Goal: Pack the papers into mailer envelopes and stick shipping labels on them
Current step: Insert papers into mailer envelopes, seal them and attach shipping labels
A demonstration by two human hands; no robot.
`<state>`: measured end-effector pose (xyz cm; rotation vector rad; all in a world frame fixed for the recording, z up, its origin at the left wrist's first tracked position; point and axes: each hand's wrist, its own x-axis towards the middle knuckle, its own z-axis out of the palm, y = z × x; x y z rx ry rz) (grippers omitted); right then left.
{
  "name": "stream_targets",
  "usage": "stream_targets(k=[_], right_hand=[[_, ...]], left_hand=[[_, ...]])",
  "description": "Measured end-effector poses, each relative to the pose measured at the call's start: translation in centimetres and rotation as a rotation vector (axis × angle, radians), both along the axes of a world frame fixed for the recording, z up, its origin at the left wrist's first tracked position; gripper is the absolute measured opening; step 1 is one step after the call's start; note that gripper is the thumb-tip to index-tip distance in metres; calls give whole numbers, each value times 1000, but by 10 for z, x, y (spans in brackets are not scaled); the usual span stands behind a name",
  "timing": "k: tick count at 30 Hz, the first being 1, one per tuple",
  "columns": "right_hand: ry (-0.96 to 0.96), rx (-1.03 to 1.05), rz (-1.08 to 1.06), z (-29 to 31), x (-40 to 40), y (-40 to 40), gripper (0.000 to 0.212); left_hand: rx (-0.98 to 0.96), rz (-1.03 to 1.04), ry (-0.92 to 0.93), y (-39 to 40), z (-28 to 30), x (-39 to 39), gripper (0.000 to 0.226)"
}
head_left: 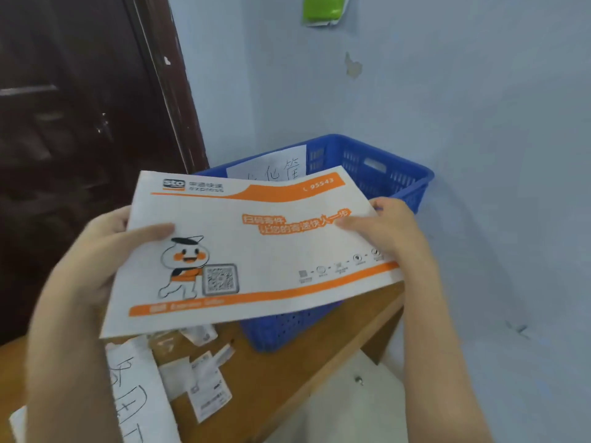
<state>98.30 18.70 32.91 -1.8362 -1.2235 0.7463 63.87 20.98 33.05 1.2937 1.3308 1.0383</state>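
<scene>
Flat white-and-orange paper mailer envelope [252,247], pinched at opposite ends by left hand [96,251] and right hand [390,231]; fingers beneath hidden.

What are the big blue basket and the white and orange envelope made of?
The blue basket looks like hard moulded plastic: smooth, evenly coloured, with rows of small holes in its walls. The envelope seems to be stiff printed paper or thin card: matt, flat, bending only gently between the left hand and right hand.

White-and-orange mailer envelope [256,251], blue basket [383,167]
</scene>
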Motion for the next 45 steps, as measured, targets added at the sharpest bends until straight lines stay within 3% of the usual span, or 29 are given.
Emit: stream_targets(k=[5, 11, 18, 22, 27, 33, 41, 45], right_hand=[[-12, 17, 17, -2, 47, 69, 31], [-84, -3, 44, -2, 80, 177, 36], [-256, -322, 143, -28, 86, 286, 73], [-376, -554, 226, -63, 87, 330, 83], [-525, -850, 360, -114, 89, 376, 87], [-634, -896, 453, -169, 83, 427, 87], [-665, -1068, 593, -254, 88, 460, 93], [-678, -1134, 669, -314, 93, 480, 112]], left_hand=[[-49, -16, 92, 64, 14, 64, 14], [-127, -22, 248, 178, 12, 88, 22], [-477, -87, 534, 276, -28, 107, 43], [-664, -85, 593, 296, -66, 113, 65], [-818, -70, 577, 306, -121, 129, 58], [-939, 53, 477, 318, -184, 138, 61], [-1047, 91, 495, 312, -241, 146, 53], [-1105, 50, 566, 309, -252, 147, 48]])
